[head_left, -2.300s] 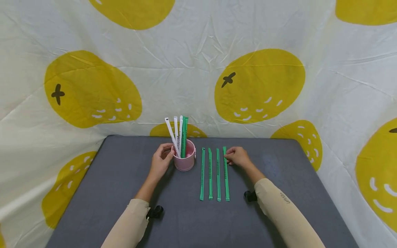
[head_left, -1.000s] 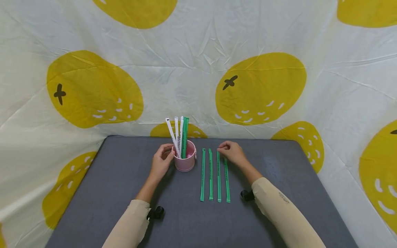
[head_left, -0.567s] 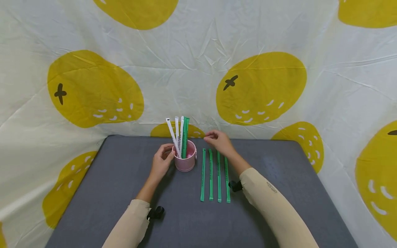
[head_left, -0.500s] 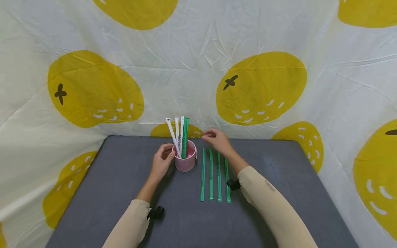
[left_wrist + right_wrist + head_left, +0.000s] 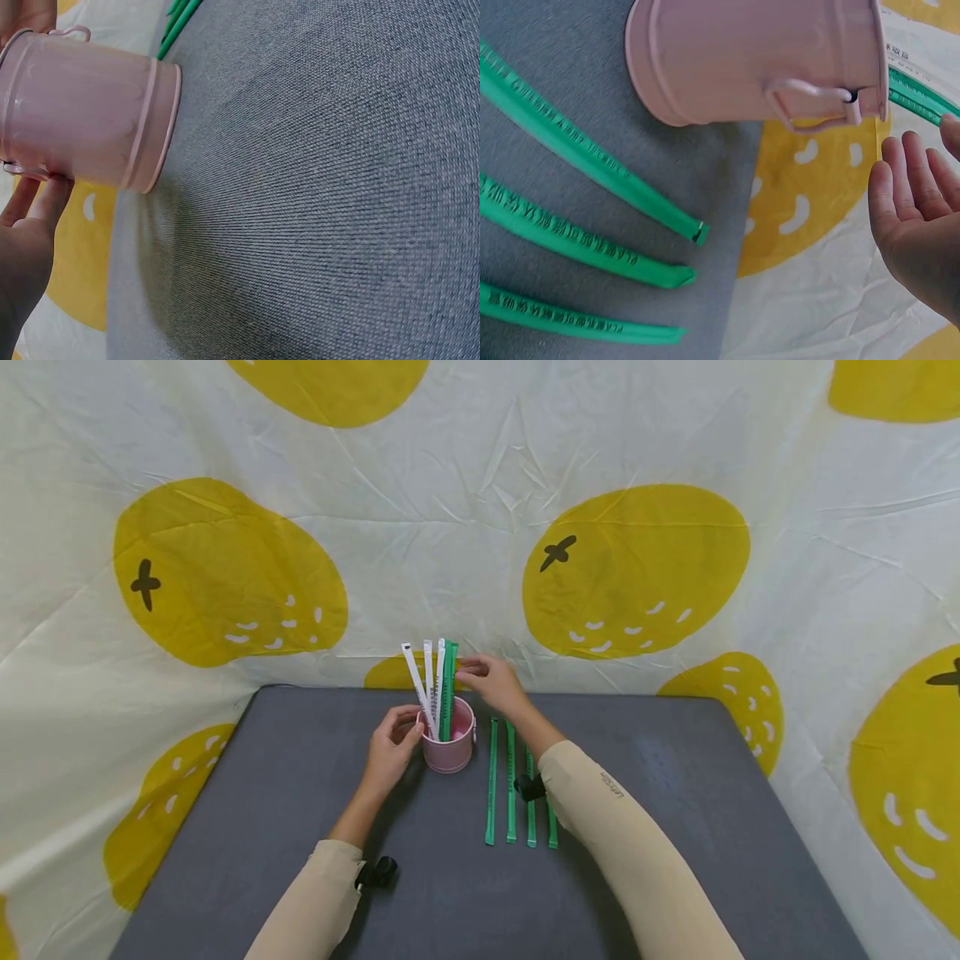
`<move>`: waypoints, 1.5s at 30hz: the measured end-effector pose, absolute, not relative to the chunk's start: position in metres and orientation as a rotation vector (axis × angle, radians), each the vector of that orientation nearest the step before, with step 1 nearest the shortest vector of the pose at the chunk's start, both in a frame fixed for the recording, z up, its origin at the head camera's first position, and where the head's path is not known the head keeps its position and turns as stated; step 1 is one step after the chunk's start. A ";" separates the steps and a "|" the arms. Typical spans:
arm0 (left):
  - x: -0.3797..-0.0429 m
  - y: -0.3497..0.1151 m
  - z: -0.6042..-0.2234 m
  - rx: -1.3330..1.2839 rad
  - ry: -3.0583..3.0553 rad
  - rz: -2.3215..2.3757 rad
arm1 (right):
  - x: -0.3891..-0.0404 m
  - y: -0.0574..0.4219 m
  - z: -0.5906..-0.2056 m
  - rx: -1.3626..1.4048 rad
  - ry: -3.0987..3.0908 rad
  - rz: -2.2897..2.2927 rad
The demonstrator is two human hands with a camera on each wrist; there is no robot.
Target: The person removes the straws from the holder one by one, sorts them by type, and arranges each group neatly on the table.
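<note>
A small pink bucket (image 5: 448, 755) stands near the table's back edge, holding wrapped straws: three white ones (image 5: 420, 687) and a green bunch (image 5: 447, 693). My left hand (image 5: 387, 750) holds the bucket by its left side; in the left wrist view thumb and fingers meet its wall beside a small handle (image 5: 27, 171). My right hand (image 5: 495, 683) is raised behind the bucket's right rim, its fingertips right at the upper part of the green bunch. In the right wrist view its fingers (image 5: 900, 176) are loosely bent, and the thumb (image 5: 951, 135) is partly out of frame.
Several green wrapped straws (image 5: 491, 785) lie side by side on the grey table (image 5: 420, 910), right of the bucket. My right forearm passes over the rightmost ones. Behind the table hangs a white cloth (image 5: 465, 527) printed with yellow fruit.
My right hand has left the rightmost straw on the table and moved left and up to the straws in the bucket. My left hand has stayed at the bucket.
</note>
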State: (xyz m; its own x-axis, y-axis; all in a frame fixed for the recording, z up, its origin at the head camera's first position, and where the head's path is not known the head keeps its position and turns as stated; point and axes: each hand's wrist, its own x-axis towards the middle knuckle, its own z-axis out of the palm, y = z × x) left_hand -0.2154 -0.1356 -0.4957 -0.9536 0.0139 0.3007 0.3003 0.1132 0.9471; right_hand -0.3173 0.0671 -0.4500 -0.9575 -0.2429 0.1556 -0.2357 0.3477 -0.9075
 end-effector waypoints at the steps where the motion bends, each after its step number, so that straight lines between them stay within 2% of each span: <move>1: -0.215 -0.136 -0.496 -0.310 -2.174 -1.930 | -0.318 0.065 -0.449 -0.456 2.575 -1.727; 28: -0.213 -0.135 -0.495 -0.323 -2.168 -1.925 | -0.319 0.052 -0.444 -0.369 2.644 -1.728; 45: -0.215 -0.133 -0.492 -0.299 -2.212 -1.916 | -0.317 0.073 -0.410 -0.348 2.495 -1.962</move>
State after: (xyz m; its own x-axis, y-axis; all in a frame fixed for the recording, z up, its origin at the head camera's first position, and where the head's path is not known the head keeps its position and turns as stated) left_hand -0.2147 -0.1333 -0.4924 -0.9597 0.0222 0.2803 0.2806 0.1397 0.9496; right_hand -0.3168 0.0728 -0.4098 -0.9749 -0.1387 0.1740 -0.2018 0.2216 -0.9540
